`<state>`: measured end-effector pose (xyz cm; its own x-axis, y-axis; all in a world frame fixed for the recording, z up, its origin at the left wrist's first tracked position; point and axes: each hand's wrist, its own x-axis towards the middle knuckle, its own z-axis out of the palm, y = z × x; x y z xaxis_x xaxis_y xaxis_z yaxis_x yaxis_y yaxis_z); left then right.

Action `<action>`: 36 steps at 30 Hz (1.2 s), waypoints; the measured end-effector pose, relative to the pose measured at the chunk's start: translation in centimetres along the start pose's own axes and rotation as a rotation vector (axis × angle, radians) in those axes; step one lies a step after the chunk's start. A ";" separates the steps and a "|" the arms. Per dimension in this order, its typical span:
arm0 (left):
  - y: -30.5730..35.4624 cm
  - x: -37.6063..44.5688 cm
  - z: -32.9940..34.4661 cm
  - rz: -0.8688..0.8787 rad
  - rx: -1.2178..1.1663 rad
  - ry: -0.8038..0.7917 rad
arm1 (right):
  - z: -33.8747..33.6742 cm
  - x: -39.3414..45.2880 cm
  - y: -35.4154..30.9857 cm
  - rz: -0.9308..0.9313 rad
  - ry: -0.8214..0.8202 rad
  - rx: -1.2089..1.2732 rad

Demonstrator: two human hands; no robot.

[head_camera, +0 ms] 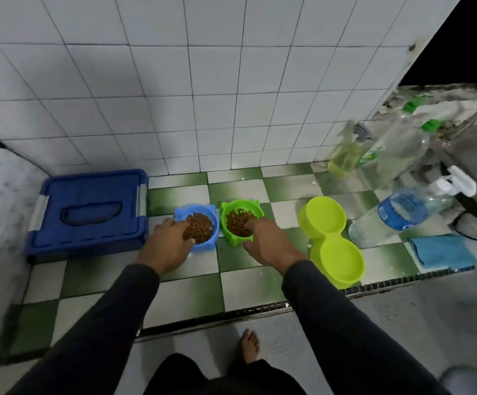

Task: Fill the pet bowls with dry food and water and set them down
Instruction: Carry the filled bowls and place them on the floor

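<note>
**Q:** Head view, starting at the far left — what sits there?

**R:** A blue lidded box lies on the green-and-white checkered floor, close to the white tiled wall.

**Q:** And next to it?

**R:** The blue bowl, full of brown dry food, stands on the floor just right of the box. The left hand grips its near-left rim, thumb curled at the front edge, fingers over the rim toward the kibble.

**Q:** Then the green one?

**R:** The green bowl stands just beside the blue one, also holding kibble. The right hand holds its near-right rim; the fingertips reach over the edge to the food, and the thumb lies outside, below the bowl.

**Q:** Are the bowls lifted?

**R:** I cannot tell whether they rest fully on the floor.

**Q:** Further right?

**R:** A lime double bowl, both cups showing no food, lies apart from the green bowl. Beyond it a water bottle leans, just above a folded blue cloth. Blurred spray bottles stand near the wall behind.

**Q:** Anything nearer the camera?

**R:** Dark sleeves and a bare foot on the pale floor.
</note>
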<state>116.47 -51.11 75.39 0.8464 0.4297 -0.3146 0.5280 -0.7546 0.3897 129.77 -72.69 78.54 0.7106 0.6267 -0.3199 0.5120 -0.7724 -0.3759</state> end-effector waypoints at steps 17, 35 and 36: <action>-2.2 2.5 6.1 -0.288 -0.404 0.130 | 7.1 4.7 0.5 -0.152 -0.089 0.144; -3.1 3.5 6.9 -0.259 -0.398 0.135 | 11.1 5.7 0.3 -0.096 0.023 0.024; -3.1 3.5 6.9 -0.258 -0.399 0.139 | 11.2 5.8 0.2 -0.098 0.026 0.008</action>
<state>117.31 -50.66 67.08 0.6718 0.6598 -0.3368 0.6841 -0.3781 0.6237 128.57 -68.04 66.86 0.6697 0.6961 -0.2590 0.5756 -0.7068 -0.4112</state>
